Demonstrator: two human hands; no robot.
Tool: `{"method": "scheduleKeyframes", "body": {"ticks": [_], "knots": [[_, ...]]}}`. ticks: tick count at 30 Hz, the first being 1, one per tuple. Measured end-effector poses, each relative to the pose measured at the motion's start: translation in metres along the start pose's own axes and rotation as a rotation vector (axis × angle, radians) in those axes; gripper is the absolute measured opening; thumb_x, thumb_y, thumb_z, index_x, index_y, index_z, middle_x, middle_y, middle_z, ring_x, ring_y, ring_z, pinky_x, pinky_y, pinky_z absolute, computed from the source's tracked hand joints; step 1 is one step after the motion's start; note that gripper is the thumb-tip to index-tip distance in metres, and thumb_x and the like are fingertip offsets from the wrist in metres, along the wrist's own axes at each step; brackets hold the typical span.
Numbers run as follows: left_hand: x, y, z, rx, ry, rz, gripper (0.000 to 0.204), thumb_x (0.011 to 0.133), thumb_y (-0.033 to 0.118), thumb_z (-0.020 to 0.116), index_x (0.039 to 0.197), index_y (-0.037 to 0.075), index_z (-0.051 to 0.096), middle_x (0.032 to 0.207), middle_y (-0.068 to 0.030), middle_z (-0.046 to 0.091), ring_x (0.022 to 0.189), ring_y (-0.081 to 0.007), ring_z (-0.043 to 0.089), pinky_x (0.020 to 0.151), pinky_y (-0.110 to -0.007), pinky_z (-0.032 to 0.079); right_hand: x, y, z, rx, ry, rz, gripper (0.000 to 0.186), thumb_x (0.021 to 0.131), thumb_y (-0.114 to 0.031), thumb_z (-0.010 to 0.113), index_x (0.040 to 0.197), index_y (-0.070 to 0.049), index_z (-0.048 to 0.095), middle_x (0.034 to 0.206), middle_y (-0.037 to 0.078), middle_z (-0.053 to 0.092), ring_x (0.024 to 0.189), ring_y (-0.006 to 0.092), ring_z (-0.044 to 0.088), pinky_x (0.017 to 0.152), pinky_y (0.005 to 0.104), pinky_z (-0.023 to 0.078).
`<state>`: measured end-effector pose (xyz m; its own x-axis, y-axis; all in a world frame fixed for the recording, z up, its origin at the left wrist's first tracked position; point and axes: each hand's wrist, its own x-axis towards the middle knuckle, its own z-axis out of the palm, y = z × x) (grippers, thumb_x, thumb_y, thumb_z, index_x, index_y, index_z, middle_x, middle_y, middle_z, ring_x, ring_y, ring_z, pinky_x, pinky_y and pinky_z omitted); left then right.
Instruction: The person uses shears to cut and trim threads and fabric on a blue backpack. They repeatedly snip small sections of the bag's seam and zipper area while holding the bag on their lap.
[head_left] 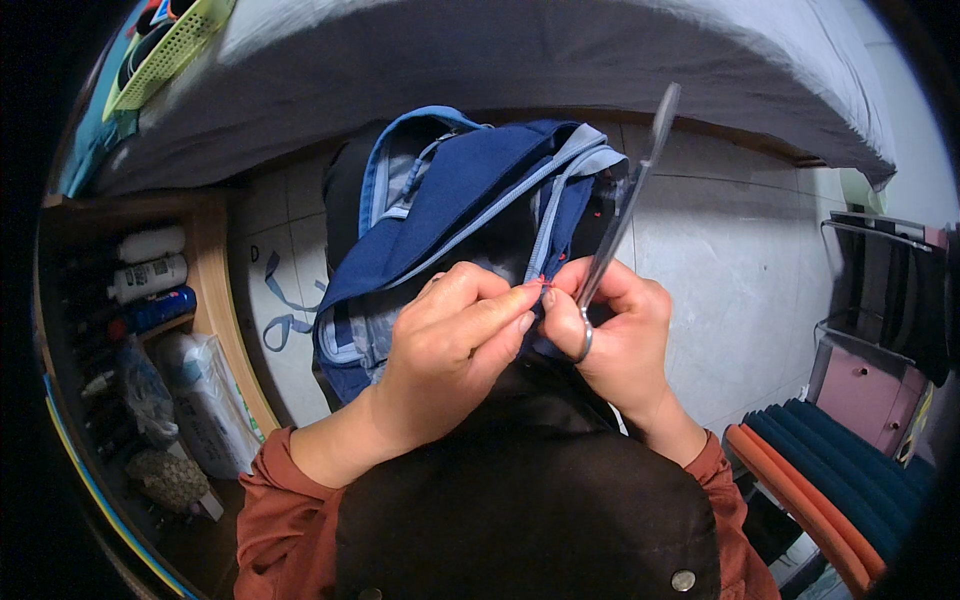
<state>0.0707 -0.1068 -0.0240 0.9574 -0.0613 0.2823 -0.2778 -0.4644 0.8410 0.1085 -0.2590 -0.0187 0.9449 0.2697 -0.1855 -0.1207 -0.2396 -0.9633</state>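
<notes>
A blue backpack [430,215] with pale-blue zipper edges lies unzipped in front of me, its dark inside partly showing. My left hand [455,335] is closed in a pinch on a short red thread [543,281] beside the zipper tape. Facing it, my right hand [620,325] pinches close to the same thread, fingertips almost touching the left ones. A pair of scissors [628,200] hangs on the right hand, the thumb through a metal ring, with the long narrow blades pointing up and away. Small red spots show on the bag's right edge.
Dark fabric [520,490] covers my lap. A wooden shelf [225,300] with bottles and bagged packs stands at left. A bed with grey bedding [500,60] spans the far side. At right are a rack of orange and teal padded pieces [800,490] and a pink drawer unit [860,395].
</notes>
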Motion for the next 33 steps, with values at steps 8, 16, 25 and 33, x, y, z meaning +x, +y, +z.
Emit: {"method": "scheduleKeyframes", "body": {"ticks": [8, 16, 25, 33], "knots": [[0.000, 0.001, 0.000, -0.287, -0.020, -0.311, 0.018, 0.076, -0.001, 0.060, 0.094, -0.001, 0.064, 0.078, -0.0063, 0.058, 0.064, -0.0095, 0.052, 0.057, -0.021, 0.042, 0.005, 0.005, -0.003, 0.314, -0.106, 0.166, 0.003, 0.070, -0.001, 0.058, 0.072, -0.001, 0.056, 0.066, 0.000, 0.057, 0.056, 0.0061, 0.054, 0.054, 0.0201, 0.045], [0.002, -0.003, -0.004, -0.626, -0.058, -0.630, 0.017, 0.083, 0.004, 0.056, 0.098, -0.003, 0.061, 0.082, -0.0027, 0.056, 0.070, -0.0056, 0.050, 0.061, -0.017, 0.040, -0.002, 0.016, -0.011, 0.499, -0.084, 0.247, 0.013, 0.074, -0.012, 0.061, 0.076, -0.001, 0.055, 0.065, 0.004, 0.057, 0.056, 0.0090, 0.054, 0.059, 0.0200, 0.045], [-0.001, -0.003, 0.001, -0.392, -0.031, -0.398, 0.018, 0.079, 0.002, 0.060, 0.096, -0.002, 0.063, 0.077, -0.0041, 0.057, 0.067, -0.0064, 0.051, 0.061, -0.019, 0.042, -0.002, 0.003, 0.000, 0.354, -0.028, 0.165, 0.010, 0.079, -0.007, 0.062, 0.085, 0.000, 0.060, 0.071, 0.003, 0.060, 0.064, 0.0073, 0.057, 0.060, 0.0197, 0.046], [-0.002, -0.002, 0.009, 0.125, 0.034, 0.023, 0.020, 0.065, -0.002, 0.064, 0.085, 0.001, 0.064, 0.070, -0.0060, 0.054, 0.060, -0.0197, 0.054, 0.054, -0.027, 0.043, -0.003, 0.010, -0.004, 0.023, -0.037, 0.087, 0.008, 0.072, -0.006, 0.061, 0.076, 0.001, 0.058, 0.067, 0.003, 0.060, 0.062, 0.0061, 0.055, 0.057, 0.0205, 0.045]]}}
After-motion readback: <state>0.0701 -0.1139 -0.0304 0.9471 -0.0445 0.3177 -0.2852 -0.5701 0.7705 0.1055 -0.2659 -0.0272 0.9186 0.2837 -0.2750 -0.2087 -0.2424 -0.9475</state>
